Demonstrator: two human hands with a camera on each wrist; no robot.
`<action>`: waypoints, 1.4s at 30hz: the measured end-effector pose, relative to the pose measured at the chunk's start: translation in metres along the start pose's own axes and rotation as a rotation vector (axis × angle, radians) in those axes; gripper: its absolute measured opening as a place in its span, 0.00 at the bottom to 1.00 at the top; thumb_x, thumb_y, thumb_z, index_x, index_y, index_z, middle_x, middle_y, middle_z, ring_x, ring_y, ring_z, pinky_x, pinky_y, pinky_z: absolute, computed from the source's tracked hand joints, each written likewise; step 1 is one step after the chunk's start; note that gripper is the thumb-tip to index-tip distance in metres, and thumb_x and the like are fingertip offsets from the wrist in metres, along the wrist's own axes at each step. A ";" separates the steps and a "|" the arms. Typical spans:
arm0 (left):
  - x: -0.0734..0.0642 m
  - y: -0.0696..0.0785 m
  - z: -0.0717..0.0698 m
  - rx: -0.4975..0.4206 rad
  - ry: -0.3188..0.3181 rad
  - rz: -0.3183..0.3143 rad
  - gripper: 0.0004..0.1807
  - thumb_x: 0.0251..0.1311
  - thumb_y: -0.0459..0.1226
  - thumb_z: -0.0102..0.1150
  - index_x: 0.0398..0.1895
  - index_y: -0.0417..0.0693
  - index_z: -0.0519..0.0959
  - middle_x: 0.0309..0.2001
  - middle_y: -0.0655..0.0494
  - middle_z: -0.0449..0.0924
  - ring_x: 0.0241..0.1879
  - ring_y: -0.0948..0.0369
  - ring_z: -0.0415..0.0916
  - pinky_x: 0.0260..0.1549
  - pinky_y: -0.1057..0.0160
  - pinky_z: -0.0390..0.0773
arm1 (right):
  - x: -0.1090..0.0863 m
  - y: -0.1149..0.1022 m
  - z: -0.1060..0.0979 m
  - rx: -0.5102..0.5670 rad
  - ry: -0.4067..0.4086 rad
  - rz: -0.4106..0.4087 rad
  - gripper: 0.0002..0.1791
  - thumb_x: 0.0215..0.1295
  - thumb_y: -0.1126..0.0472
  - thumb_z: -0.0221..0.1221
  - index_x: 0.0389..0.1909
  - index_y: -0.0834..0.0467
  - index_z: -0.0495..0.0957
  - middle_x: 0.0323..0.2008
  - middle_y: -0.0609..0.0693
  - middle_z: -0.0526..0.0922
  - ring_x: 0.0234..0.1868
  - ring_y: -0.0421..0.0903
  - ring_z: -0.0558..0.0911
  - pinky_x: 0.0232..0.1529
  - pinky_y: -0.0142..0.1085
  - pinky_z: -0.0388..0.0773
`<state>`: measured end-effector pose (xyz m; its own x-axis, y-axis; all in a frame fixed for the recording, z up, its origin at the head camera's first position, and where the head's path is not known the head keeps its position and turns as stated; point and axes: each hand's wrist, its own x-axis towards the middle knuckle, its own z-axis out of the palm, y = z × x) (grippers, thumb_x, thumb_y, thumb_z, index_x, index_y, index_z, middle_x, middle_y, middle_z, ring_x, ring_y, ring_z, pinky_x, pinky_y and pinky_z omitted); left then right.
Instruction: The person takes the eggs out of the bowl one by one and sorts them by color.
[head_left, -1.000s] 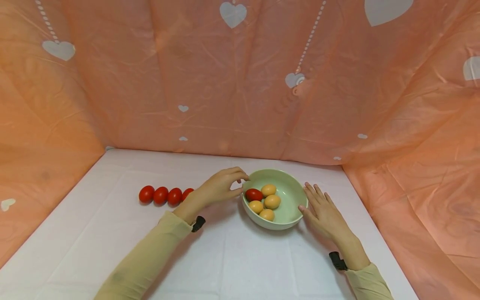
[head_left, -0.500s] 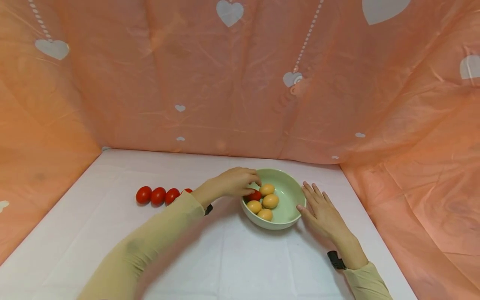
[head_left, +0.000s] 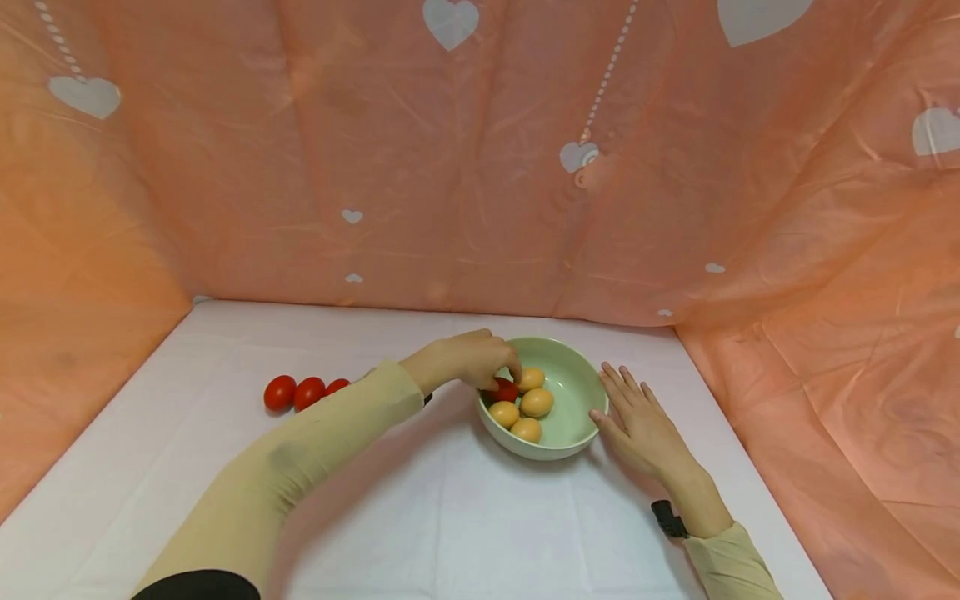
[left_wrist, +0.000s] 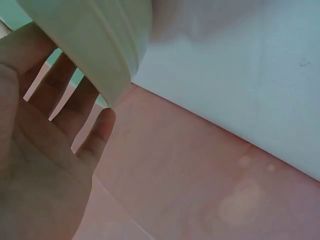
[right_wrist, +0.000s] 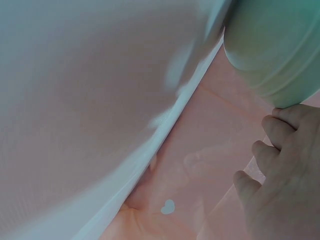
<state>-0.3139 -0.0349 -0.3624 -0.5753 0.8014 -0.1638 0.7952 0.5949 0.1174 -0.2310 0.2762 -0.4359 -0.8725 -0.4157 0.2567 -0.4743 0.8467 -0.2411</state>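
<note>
A pale green bowl (head_left: 576, 408) stands on the white-covered table, with several tan-yellow egg-shaped pieces (head_left: 537, 402) and one red tomato (head_left: 506, 390) inside. My left hand (head_left: 480, 358) reaches over the bowl's left rim, its curled fingers and thumb at the red tomato. From the left wrist view, the fingers of the left hand (left_wrist: 45, 145) bend over the bowl's rim (left_wrist: 95, 45), and the tomato is hidden behind its wall. On the right side, my right hand (head_left: 641, 429) rests against the bowl with its fingers extended; the right wrist view shows the fingertips at the bowl's wall (right_wrist: 275, 55).
Left of the bowl, a row of red tomatoes (head_left: 280, 393) lies on the table (head_left: 480, 517), partly covered by the left sleeve (head_left: 330, 450). An orange curtain with pale hearts (head_left: 450, 208) hangs behind and along both sides.
My left hand has moved right from the bowl's left rim to the red tomato inside, and its fingers have curled over it. The right hand stays at the bowl's side. The view shifts slightly.
</note>
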 end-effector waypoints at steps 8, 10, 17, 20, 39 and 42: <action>0.007 0.001 0.002 0.007 -0.071 -0.012 0.24 0.61 0.30 0.71 0.57 0.63 0.87 0.57 0.65 0.85 0.57 0.65 0.78 0.62 0.52 0.62 | 0.000 0.000 0.000 -0.004 -0.002 0.000 0.39 0.79 0.46 0.53 0.79 0.65 0.58 0.81 0.58 0.56 0.81 0.63 0.53 0.76 0.64 0.50; 0.008 0.002 0.002 0.013 -0.079 -0.027 0.25 0.61 0.31 0.72 0.59 0.65 0.86 0.59 0.64 0.84 0.57 0.65 0.78 0.61 0.53 0.61 | 0.000 0.000 0.000 -0.006 -0.002 0.000 0.39 0.79 0.46 0.53 0.79 0.65 0.58 0.81 0.58 0.56 0.81 0.63 0.52 0.76 0.65 0.50; 0.009 0.004 0.001 -0.005 -0.067 -0.043 0.29 0.57 0.32 0.76 0.61 0.64 0.85 0.60 0.66 0.83 0.54 0.66 0.78 0.56 0.55 0.59 | 0.000 0.000 -0.001 -0.008 0.002 0.001 0.39 0.79 0.46 0.53 0.79 0.65 0.58 0.81 0.58 0.56 0.81 0.63 0.52 0.76 0.64 0.49; 0.008 0.006 0.002 -0.015 -0.071 -0.045 0.30 0.56 0.32 0.77 0.62 0.64 0.85 0.59 0.69 0.83 0.53 0.67 0.77 0.57 0.55 0.58 | 0.001 0.000 0.000 -0.009 0.001 0.002 0.39 0.79 0.46 0.53 0.79 0.65 0.58 0.81 0.58 0.56 0.81 0.63 0.52 0.76 0.64 0.49; 0.008 0.002 0.007 -0.006 -0.026 -0.006 0.26 0.56 0.36 0.76 0.60 0.62 0.86 0.55 0.65 0.86 0.53 0.67 0.78 0.60 0.52 0.61 | 0.001 0.001 0.001 -0.008 -0.002 0.001 0.39 0.78 0.47 0.55 0.79 0.66 0.59 0.80 0.59 0.58 0.80 0.64 0.54 0.75 0.65 0.51; 0.007 0.002 0.006 -0.014 -0.012 -0.009 0.26 0.57 0.37 0.77 0.60 0.59 0.86 0.56 0.65 0.85 0.52 0.66 0.78 0.62 0.51 0.61 | 0.001 0.001 0.002 -0.011 -0.002 0.001 0.39 0.78 0.47 0.54 0.79 0.66 0.59 0.80 0.59 0.58 0.80 0.64 0.54 0.75 0.65 0.51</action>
<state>-0.3156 -0.0282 -0.3694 -0.5802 0.7952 -0.1764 0.7871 0.6030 0.1297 -0.2322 0.2763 -0.4375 -0.8734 -0.4153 0.2545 -0.4719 0.8508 -0.2311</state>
